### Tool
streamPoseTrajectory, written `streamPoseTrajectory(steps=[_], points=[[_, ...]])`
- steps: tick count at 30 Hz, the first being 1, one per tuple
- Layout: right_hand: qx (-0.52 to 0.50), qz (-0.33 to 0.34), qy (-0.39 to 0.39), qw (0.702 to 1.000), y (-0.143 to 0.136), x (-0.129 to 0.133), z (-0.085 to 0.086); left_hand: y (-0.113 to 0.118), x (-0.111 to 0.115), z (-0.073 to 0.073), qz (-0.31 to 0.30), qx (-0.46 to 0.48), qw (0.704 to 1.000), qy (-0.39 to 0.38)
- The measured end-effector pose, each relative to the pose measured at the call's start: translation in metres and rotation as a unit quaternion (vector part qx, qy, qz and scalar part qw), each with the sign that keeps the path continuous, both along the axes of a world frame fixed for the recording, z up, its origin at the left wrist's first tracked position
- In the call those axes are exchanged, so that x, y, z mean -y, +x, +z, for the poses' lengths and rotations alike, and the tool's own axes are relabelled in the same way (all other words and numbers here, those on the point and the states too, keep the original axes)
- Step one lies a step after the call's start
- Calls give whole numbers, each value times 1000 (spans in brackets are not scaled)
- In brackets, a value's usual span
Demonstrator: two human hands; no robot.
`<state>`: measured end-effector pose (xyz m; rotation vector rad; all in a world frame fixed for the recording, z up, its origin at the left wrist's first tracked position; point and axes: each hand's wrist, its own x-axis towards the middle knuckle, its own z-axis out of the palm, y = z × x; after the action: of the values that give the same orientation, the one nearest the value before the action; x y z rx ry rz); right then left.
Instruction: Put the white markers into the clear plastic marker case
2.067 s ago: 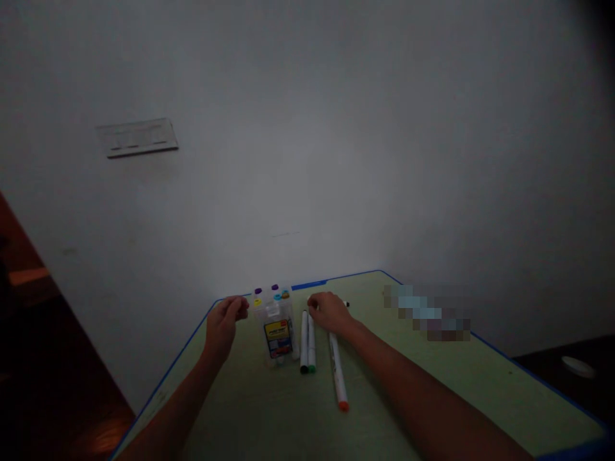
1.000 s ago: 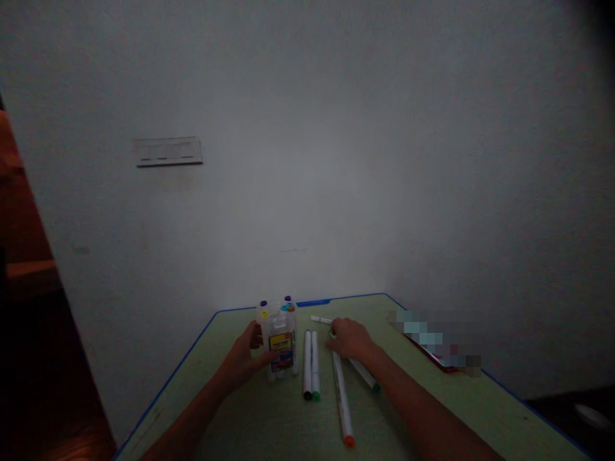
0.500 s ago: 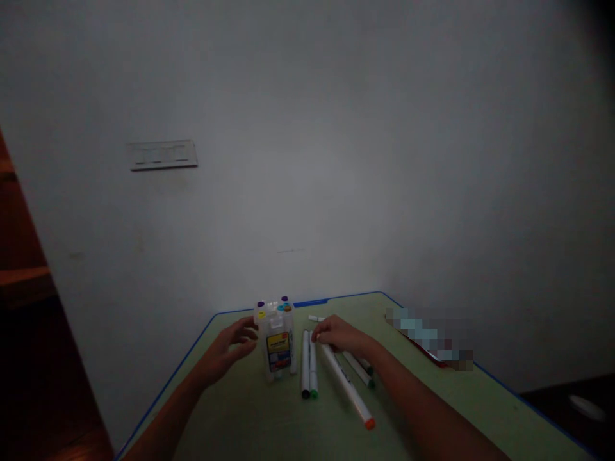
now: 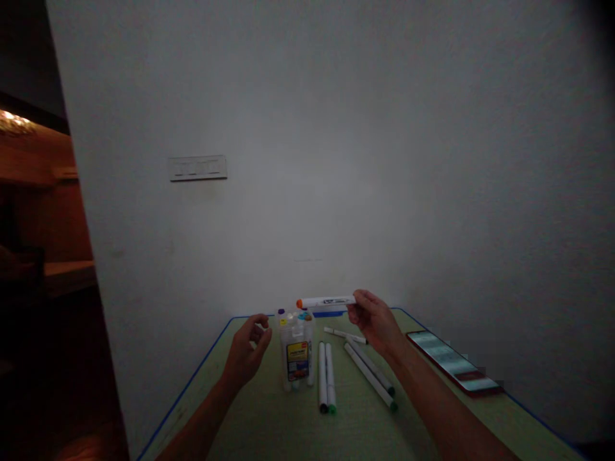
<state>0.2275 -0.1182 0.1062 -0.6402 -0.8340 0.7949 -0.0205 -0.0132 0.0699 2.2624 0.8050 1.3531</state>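
My right hand (image 4: 372, 317) pinches a white marker (image 4: 331, 301) by one end and holds it level in the air. Its orange end points left, above a clear plastic marker case (image 4: 296, 352). The case stands upright with a yellow label and several markers inside, their coloured ends at the top. Just left of the case, my left hand (image 4: 250, 346) is raised with curled fingers apart and nothing in it. Between the case and my right arm, a pair of markers (image 4: 327, 378) with black and green ends lies on the table.
More markers (image 4: 369, 374) with dark and green ends lie to the right, and another white marker (image 4: 343, 334) lies behind them. A phone (image 4: 454, 362) rests near the right edge of the green table (image 4: 269, 422). A wall (image 4: 307, 192) with a switch plate (image 4: 198, 168) rises behind.
My right hand has lifted the orange-ended marker off the table and swung its orange end up and left, over the case. My left hand stays beside the case. The view has shifted.
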Motion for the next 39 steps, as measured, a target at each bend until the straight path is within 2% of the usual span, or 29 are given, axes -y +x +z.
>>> streamPoseTrajectory(steps=[3,6,9,12,14,16,20,23,28,30,32,34,36,37,39], points=[[92,-138,11,986,-1,-2,28,2,4,-1,-30,11,999,-26],[232,-224,17,946,-7,-6,59,3,5,-4,-54,-10,997,-56],[382,-276,15,882,-19,-15,81,5,2,-9,-74,-21,996,-55],[517,-310,-41,797,-37,-27,91,7,-1,-16,-85,-23,994,-64],[583,-312,-78,746,-48,-35,92,8,-1,-18,-91,-35,992,-83],[632,-295,-99,710,-57,-42,90,10,1,-20,-101,-44,989,-97],[699,-212,-112,674,-63,-51,82,13,5,-21,-118,-52,985,-116],[724,-167,-101,661,-63,-53,74,13,5,-22,-123,-54,985,-111],[722,-132,-68,676,-65,-52,69,11,4,-21,-112,-53,987,-104],[714,-118,-53,688,-64,-49,74,9,4,-19,-113,-42,988,-100],[690,-133,-30,711,-59,-44,85,8,4,-17,-105,-20,990,-89],[629,-185,9,755,-51,-36,99,6,4,-13,-80,12,994,-68],[520,-239,48,819,-42,-28,111,5,6,-7,-54,49,997,-37],[455,-248,56,853,-38,-24,113,5,8,-2,-46,70,996,-20],[326,-218,43,919,-36,-19,108,8,15,12,-45,113,993,7]])
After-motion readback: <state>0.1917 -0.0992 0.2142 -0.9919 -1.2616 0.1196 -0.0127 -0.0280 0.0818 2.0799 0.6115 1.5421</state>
